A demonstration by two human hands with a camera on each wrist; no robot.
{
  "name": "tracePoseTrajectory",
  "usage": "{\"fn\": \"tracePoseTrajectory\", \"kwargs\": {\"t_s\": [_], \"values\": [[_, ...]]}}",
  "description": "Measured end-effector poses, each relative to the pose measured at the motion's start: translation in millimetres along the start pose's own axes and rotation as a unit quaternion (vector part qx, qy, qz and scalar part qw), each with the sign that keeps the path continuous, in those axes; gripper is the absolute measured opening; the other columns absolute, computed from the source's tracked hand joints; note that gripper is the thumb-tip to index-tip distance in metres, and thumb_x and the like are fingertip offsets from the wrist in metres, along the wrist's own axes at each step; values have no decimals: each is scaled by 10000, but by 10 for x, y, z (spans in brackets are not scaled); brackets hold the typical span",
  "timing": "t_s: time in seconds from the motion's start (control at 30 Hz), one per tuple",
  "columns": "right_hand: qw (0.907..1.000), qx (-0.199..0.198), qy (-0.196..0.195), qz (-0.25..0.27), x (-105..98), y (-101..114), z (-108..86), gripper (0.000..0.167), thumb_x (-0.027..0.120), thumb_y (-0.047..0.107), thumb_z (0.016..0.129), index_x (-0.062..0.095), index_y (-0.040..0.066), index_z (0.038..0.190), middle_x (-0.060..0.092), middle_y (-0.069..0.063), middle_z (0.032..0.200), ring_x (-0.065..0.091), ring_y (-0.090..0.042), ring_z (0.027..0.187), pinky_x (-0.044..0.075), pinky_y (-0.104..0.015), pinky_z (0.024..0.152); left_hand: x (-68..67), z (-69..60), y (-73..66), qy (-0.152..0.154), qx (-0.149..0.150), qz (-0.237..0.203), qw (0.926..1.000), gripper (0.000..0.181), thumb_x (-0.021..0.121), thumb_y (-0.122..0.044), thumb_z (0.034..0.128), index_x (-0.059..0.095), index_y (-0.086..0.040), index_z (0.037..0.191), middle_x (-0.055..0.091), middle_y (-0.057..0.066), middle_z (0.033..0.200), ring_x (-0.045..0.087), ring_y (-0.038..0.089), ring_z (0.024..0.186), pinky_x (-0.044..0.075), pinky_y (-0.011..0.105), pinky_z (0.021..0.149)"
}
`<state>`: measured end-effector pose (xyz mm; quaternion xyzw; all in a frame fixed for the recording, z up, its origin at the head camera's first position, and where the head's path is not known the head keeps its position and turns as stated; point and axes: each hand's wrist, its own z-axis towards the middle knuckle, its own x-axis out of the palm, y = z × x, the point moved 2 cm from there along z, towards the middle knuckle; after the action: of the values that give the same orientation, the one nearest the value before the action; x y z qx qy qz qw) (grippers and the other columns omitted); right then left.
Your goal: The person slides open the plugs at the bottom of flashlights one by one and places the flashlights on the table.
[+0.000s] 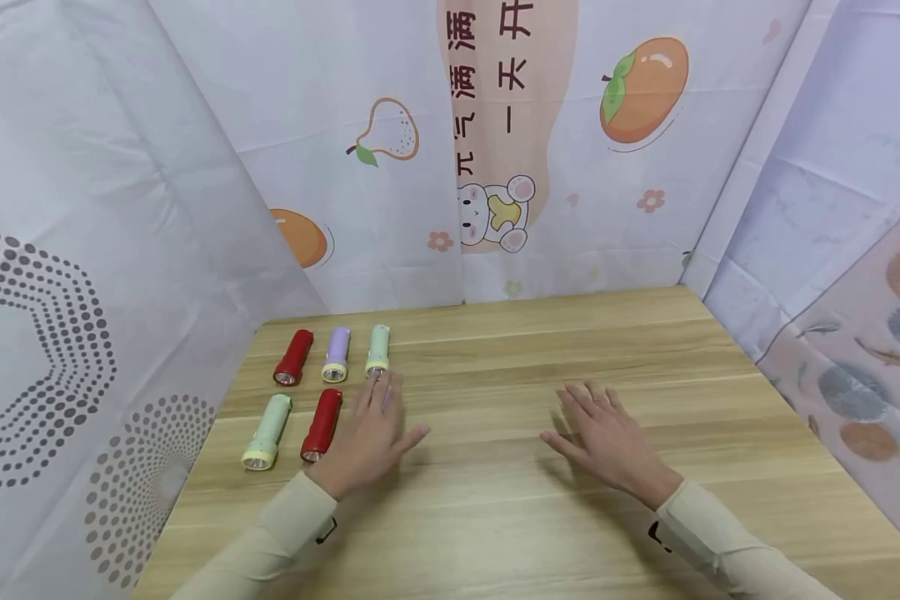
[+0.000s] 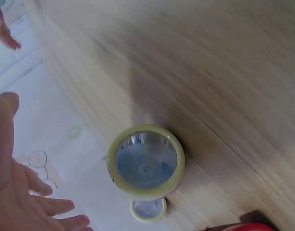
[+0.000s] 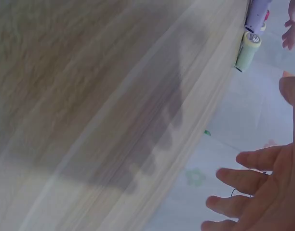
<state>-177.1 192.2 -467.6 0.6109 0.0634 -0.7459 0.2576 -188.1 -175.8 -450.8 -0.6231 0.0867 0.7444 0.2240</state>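
So the left hand [image 1: 366,442] is being held out loosely, fingers extended and thumb spread well apart from them. Right below it, a purple flashlight [image 3: 256,17] is being mostly hidden in the head view, with a sliver being shown between the fingers; in the left wrist view it's being seen apart from the hand. At the fingertips, a pale green flashlight [image 1: 378,343] is being slightly overlapped; whether it's being touched can't be told. Just left of the hand, a red flashlight [image 1: 322,423] is being seen, and farther left a second green flashlight [image 1: 269,423]. A lilac flashlight [image 1: 337,348] and another red flashlight [image 1: 296,353] are being lined up behind those. The right hand [image 1: 607,437] is being held over the wooden table [image 1: 487,375], fingers straight and parted, well away from every flashlight.
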Motion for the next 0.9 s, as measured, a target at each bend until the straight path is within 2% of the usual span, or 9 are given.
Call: {"fn": "tracePoseTrajectory", "kwargs": {"t_s": [0.1, 0.17, 0.27, 0.37, 0.5, 0.57, 0.67, 0.9], "values": [[9997, -99, -202, 81, -4, 48, 29, 591, 599, 488, 1024, 628, -4, 1350, 645, -206, 1338, 562, -449, 1275, 405, -617, 1078, -46, 5, 81, -412, 31, -61, 9991, 780, 653, -445, 1001, 405, 101, 1500, 445, 293, 1507, 406, 472, 1392, 354, 597, 1127], [9995, -121, -263, 156, -2, 95, 62, 453, 620, 422, 1030, 699, 24, 1230, 727, -150, 1165, 675, -366, 1087, 525, -538, 947, -83, 10, 154, -681, -39, -120, 9976, 661, 693, -363, 988, 510, 106, 1416, 537, 287, 1399, 493, 452, 1285, 415, 578, 1062], [9993, -60, -175, 317, 22, 187, 119, 289, 658, 352, 1019, 753, 80, 1038, 751, -20, 912, 694, -198, 815, 578, -406, 725, -135, 14, 285, -877, -318, -447, 9946, 500, 719, -258, 967, 615, 82, 1318, 619, 257, 1266, 556, 411, 1153, 474, 543, 975], [9990, 38, -12, 441, 62, 308, 173, 212, 696, 308, 993, 744, 125, 895, 686, 75, 754, 605, -83, 665, 534, -319, 616, -172, 11, 417, -799, -765, -956, 9893, 390, 690, -219, 982, 668, 47, 1266, 645, 220, 1214, 583, 368, 1109, 508, 518, 927], [9973, 104, 165, 710, 144, 486, 212, 198, 714, 272, 981, 714, 150, 824, 613, 117, 679, 504, -12, 583, 472, -251, 560, -190, -4, 555, -499, -1221, -1531, 9794, 320, 664, -194, 1000, 687, 27, 1231, 652, 180, 1168, 632, 294, 1003, 550, 458, 828], [9952, 78, 278, 935, 201, 574, 223, 196, 711, 260, 984, 709, 152, 820, 597, 125, 669, 481, 3, 566, 455, -228, 546, -184, -12, 598, -340, -1323, -1680, 9763, 305, 661, -172, 999, 685, 28, 1228, 651, 164, 1147, 637, 250, 926, 553, 417, 763], [9920, 37, 415, 1189, 277, 696, 240, 201, 696, 258, 996, 702, 155, 823, 576, 135, 655, 465, 8, 548, 437, -214, 522, -156, -12, 647, -206, -1374, -1779, 9742, 302, 658, -141, 990, 678, 38, 1232, 654, 155, 1132, 631, 213, 880, 545, 383, 740], [9847, -108, 668, 1605, 435, 919, 284, 207, 660, 267, 1020, 728, 147, 866, 581, 151, 663, 465, 10, 540, 441, -216, 524, -115, -7, 725, -223, -1454, -1744, 9736, 286, 648, -135, 983, 688, 44, 1204, 686, 154, 1108, 643, 240, 912, 555, 430, 789]]}}
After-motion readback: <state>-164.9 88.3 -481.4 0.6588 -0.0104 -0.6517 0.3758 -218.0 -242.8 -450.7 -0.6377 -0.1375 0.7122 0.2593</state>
